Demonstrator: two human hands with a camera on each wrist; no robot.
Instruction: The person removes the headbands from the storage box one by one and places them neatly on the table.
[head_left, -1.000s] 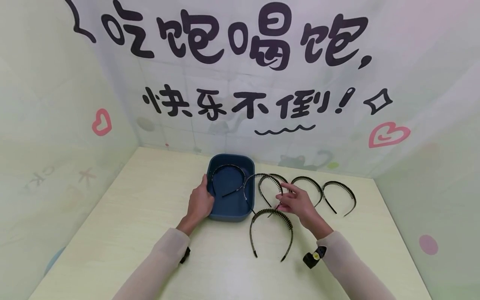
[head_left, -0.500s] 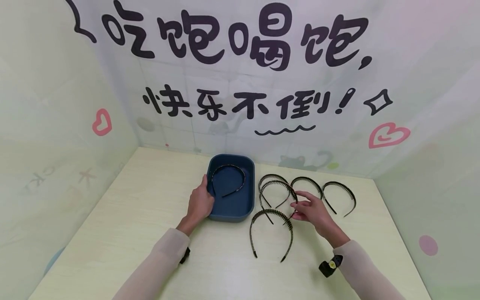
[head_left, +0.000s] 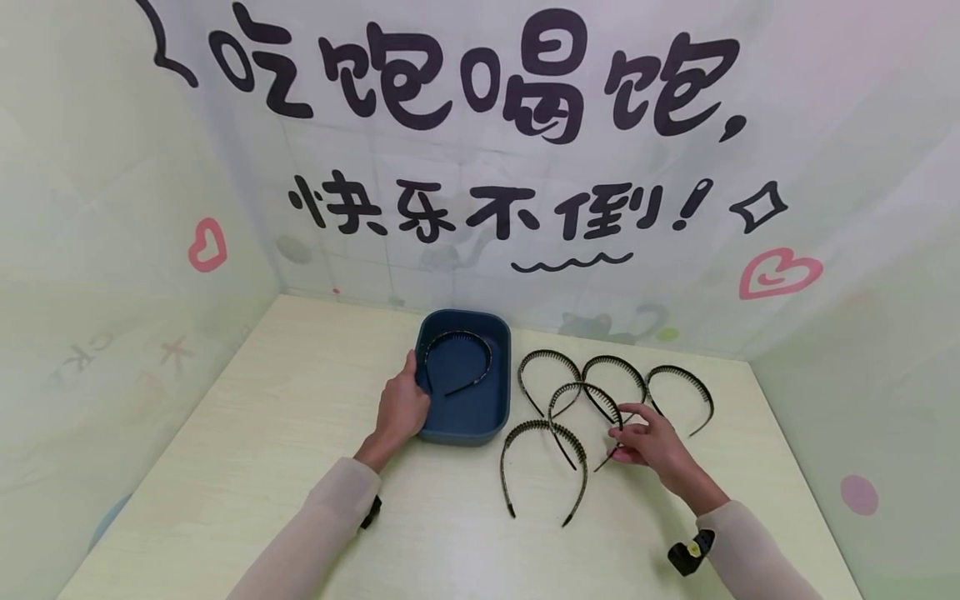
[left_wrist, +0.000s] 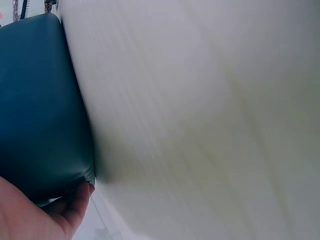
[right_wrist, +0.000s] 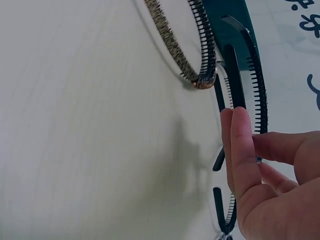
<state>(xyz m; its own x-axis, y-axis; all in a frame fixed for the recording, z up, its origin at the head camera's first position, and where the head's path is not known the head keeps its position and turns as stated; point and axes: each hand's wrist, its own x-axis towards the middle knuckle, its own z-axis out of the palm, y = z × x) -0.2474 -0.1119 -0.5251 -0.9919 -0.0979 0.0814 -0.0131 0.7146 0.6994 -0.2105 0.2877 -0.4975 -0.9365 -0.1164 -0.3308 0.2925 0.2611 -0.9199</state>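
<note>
My left hand (head_left: 401, 406) holds the left side of a dark blue plastic box (head_left: 459, 438), thumb along its rim. In the left wrist view the fingers bend at the box's corner. One thin dark toothed headband (head_left: 491, 358) lies inside the box. My right hand (head_left: 660, 450) pinches another toothed headband (head_left: 562, 448) by its right leg, arch pointing away from me. It overlaps the headbands behind and in front of it in the head view. In the right wrist view, thumb and fingers meet on the held headband (right_wrist: 263, 107).
A wider, glittery headband (head_left: 504, 475) lies nearest me on the pale wooden table (head_left: 315, 367). Behind the held one lie three more, the rightmost headband (head_left: 709, 400) standing a little apart. A printed curtain (head_left: 420, 275) closes off the back and sides.
My right hand has drawn the pinched headband from beside the box's right edge rightward and toward me. The left hand and box have stayed in place.
</note>
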